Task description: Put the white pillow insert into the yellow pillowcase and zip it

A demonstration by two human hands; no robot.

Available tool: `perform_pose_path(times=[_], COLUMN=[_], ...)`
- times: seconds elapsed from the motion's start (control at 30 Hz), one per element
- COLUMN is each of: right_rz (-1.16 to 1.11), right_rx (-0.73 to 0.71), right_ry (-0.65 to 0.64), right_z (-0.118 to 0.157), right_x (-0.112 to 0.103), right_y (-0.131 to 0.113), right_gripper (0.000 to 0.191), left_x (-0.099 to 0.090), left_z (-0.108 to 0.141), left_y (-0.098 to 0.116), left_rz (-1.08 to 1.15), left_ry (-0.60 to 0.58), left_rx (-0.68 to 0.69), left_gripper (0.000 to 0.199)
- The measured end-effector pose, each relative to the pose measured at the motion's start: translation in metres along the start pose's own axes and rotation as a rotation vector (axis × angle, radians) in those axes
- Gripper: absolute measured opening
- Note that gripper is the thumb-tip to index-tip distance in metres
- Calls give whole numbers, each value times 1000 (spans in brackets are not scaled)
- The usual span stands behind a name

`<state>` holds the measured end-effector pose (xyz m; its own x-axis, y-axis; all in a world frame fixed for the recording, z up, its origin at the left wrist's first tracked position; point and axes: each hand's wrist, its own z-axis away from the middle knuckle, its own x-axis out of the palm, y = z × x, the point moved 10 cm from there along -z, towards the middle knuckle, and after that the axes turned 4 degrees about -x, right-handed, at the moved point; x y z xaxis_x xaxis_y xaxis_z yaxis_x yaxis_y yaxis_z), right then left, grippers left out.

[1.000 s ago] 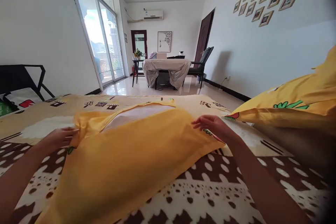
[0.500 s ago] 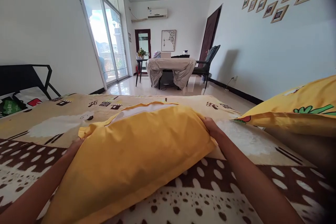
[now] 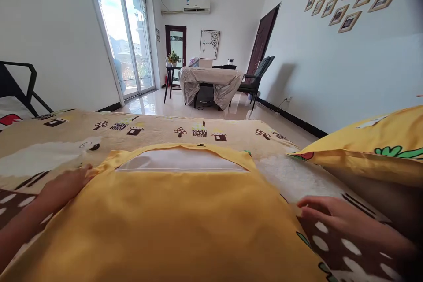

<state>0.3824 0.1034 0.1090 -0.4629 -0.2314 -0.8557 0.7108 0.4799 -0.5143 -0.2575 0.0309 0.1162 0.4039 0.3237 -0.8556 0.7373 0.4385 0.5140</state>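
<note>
A yellow pillow [image 3: 185,216] lies before me on the patterned bed cover [image 3: 224,130]. Along its far edge the pillowcase gapes, and white pillow [image 3: 181,159] shows through the slit. My left hand [image 3: 68,183] is closed on the case's far left corner, its fingertips partly tucked from sight. Off the pillow's right side, my right hand [image 3: 330,213] hovers with loosely bent fingers apart and nothing in them. A little green print shows along the pillow's right edge.
A second yellow pillow [image 3: 370,141] with a green print sits at the right. Beyond the bed stand a cloth-covered table [image 3: 214,77] and a dark chair [image 3: 259,77]. Black metal furniture [image 3: 28,83] is at the far left, near the glass sliding door [image 3: 128,35].
My right hand has let go of the pillow's right corner and moved right and nearer. The pillow has come down flatter and closer, its slit now facing up. My left hand stays at its corner.
</note>
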Motion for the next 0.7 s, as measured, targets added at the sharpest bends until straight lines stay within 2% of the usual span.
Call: perform_pose_path(times=[0.03, 0.07, 0.1, 0.13, 0.17, 0.2, 0.27, 0.33, 0.37, 0.43, 0.53, 0.6, 0.7], right_rz=[13, 37, 54, 63, 70, 77, 100, 126, 161, 236, 294, 321, 437], right_rx=[31, 18, -26, -90, -180, -274, -402, -445, -419, -328, -232, -243, -370], right_ry=[24, 118, 216, 232, 233, 228, 108, 38, 30, 68, 141, 177, 244], right_z=[-5, -11, -19, -29, -40, -51, -76, -100, -110, -123, -119, -108, -95], right_x=[-9, -24, -37, -39, -37, -31, 0, 32, 45, 62, 71, 72, 68], right_y=[-2, -13, -33, -58, -87, -117, -164, -185, -184, -168, -136, -125, -130], right_gripper=[30, 31, 33, 35, 38, 39, 41, 38, 35, 39, 47, 50, 51], left_x=[-4, -9, -12, -12, -6, 4, 29, 52, 60, 72, 78, 78, 77], left_z=[7, 17, 28, 40, 51, 59, 70, 74, 74, 74, 68, 64, 60], left_y=[17, 37, 61, 84, 107, 124, 143, 149, 148, 141, 119, 109, 109], left_rz=[-45, 1, 92, 189, 295, 401, 560, 589, 559, 462, 409, 369, 178], left_ry=[30, 48, 42, 4, -90, -203, -416, -534, -561, -586, -576, -554, -481], left_rx=[52, 107, 184, 263, 328, 343, 295, 280, 309, 375, 354, 351, 460], left_gripper=[29, 32, 32, 30, 29, 28, 23, 11, 6, 9, 15, 18, 26])
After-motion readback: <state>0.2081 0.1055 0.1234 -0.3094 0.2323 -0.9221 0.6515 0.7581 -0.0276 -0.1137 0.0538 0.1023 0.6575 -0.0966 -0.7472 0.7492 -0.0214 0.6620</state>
